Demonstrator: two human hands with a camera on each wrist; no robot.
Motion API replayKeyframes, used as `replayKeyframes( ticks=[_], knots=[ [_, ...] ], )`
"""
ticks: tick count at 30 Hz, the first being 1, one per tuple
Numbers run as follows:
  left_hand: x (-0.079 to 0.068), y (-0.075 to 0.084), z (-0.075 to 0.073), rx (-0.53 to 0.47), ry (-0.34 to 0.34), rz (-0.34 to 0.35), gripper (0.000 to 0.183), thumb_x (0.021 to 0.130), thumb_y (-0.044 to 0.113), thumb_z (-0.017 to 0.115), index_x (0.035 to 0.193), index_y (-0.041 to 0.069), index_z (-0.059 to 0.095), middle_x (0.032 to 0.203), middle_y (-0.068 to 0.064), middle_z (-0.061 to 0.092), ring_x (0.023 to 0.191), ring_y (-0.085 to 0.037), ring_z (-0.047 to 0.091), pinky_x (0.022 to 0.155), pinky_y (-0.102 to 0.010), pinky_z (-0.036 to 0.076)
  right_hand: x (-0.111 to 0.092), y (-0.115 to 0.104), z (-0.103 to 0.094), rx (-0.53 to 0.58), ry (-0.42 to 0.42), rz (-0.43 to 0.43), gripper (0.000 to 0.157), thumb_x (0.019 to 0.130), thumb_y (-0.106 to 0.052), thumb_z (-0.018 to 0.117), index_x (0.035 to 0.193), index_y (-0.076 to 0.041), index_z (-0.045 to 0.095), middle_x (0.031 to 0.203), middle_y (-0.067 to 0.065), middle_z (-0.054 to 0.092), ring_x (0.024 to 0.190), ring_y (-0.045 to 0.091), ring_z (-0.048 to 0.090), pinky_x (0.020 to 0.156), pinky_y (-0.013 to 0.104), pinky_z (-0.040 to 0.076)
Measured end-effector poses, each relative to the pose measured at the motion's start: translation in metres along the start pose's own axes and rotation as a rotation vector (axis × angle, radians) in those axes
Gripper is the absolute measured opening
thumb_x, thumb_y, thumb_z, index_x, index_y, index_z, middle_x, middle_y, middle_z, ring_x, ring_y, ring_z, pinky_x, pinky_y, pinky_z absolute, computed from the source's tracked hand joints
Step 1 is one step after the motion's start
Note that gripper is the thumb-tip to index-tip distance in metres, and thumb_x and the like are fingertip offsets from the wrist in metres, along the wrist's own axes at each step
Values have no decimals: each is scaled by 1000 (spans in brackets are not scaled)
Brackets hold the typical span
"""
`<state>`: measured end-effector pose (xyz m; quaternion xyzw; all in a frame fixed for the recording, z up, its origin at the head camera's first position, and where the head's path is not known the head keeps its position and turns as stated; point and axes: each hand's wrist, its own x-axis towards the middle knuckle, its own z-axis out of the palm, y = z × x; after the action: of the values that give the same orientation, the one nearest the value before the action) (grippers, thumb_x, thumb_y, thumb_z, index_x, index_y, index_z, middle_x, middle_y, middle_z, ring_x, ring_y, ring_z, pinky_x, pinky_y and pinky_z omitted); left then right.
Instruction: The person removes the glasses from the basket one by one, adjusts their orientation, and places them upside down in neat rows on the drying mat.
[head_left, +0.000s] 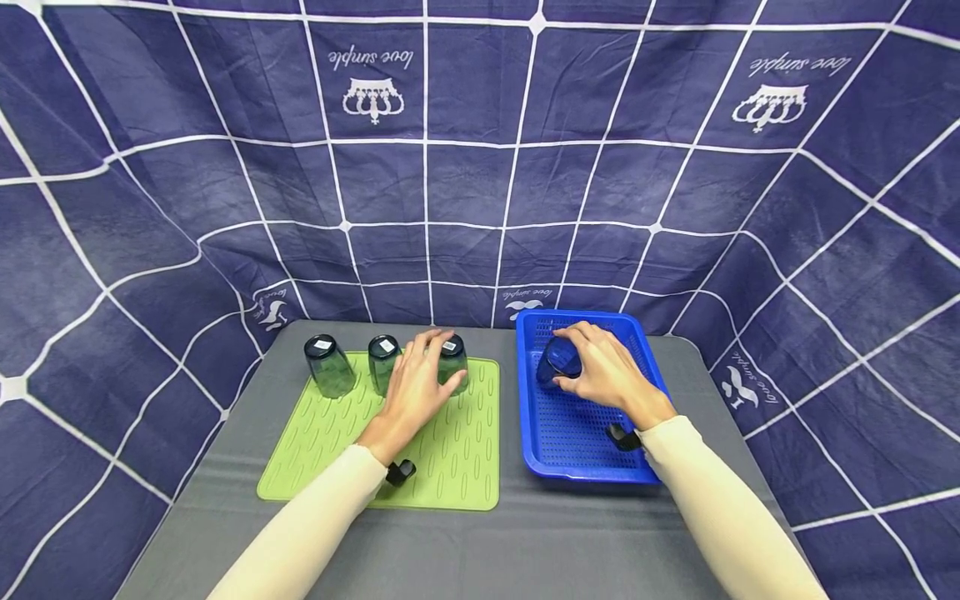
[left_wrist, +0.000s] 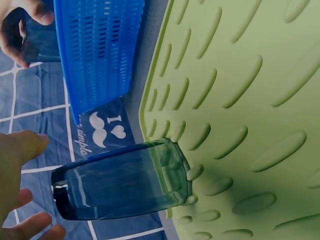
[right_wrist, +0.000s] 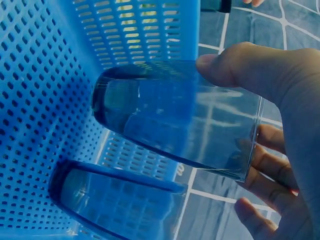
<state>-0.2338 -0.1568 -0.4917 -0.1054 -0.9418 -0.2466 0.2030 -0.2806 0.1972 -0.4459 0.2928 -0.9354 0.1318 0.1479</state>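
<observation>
A navy cloth backdrop with white grid lines (head_left: 465, 183) rises behind and beside the grey cloth-covered tabletop (head_left: 585, 542). On the left lies a lime-green ribbed rectangular mat (head_left: 465, 467); to its right sits a blue perforated plastic basket (head_left: 592, 475). Two cream sleeves (head_left: 300, 533) reach in from the near side. The left hand (head_left: 412, 383) is over the mat's far part, its grip loose, fingers and thumb parted around the base of a dark tinted upside-down glass tumbler (left_wrist: 120, 185), with a gap showing. Two matching tumblers (head_left: 330, 367) stand upside down farther left in the row. The right hand (head_left: 607, 367) grips a blue-tinted clear glass tumbler (right_wrist: 160, 115) near its rim, base down in the basket; just beside it is another glass (right_wrist: 120, 205). White labels (head_left: 386, 345) mark the upturned bases.
</observation>
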Motion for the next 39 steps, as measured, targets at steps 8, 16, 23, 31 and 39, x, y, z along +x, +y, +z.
replayKeyframes(
  ticks=[8, 16, 23, 31, 39],
  knots=[
    [-11, 5, -10, -45, 29, 14, 71, 100, 37, 94, 162, 17, 65, 166, -13, 64, 144, -44, 67, 116, -67, 58, -10, -12, -14, 30, 40, 32, 84, 82, -39, 103, 154, -12, 70, 149, 10, 72, 140, 36, 72, 108, 61, 66],
    [-25, 16, -16, -116, 89, 56, 64, 98, 35, 97, 154, 17, 72, 156, -11, 71, 144, -39, 71, 113, -72, 61, -23, -26, -32, 65, 138, -21, 86, 80, -32, 105, 154, -8, 69, 146, 13, 73, 136, 38, 73, 113, 60, 64],
    [-31, 22, -22, -203, 147, 120, 63, 95, 29, 99, 151, 13, 74, 152, -10, 73, 144, -36, 72, 118, -62, 61, -28, -39, -44, 107, 216, -53, 86, 80, -32, 106, 154, -9, 69, 145, 12, 73, 135, 36, 75, 112, 56, 64],
    [-46, 26, -31, -246, 180, 156, 63, 96, 28, 98, 151, 12, 73, 147, -11, 75, 139, -34, 73, 121, -54, 61, -37, -55, -52, 169, 270, -105, 86, 80, -25, 106, 155, -6, 68, 145, 14, 72, 135, 35, 73, 115, 53, 60],
    [-52, 29, -37, -331, 160, 153, 64, 97, 27, 98, 153, 12, 72, 147, -11, 75, 139, -34, 74, 121, -55, 62, -39, -71, -54, 238, 316, -132, 87, 78, -24, 108, 154, -6, 69, 144, 14, 73, 134, 33, 73, 114, 38, 58]
  ],
)
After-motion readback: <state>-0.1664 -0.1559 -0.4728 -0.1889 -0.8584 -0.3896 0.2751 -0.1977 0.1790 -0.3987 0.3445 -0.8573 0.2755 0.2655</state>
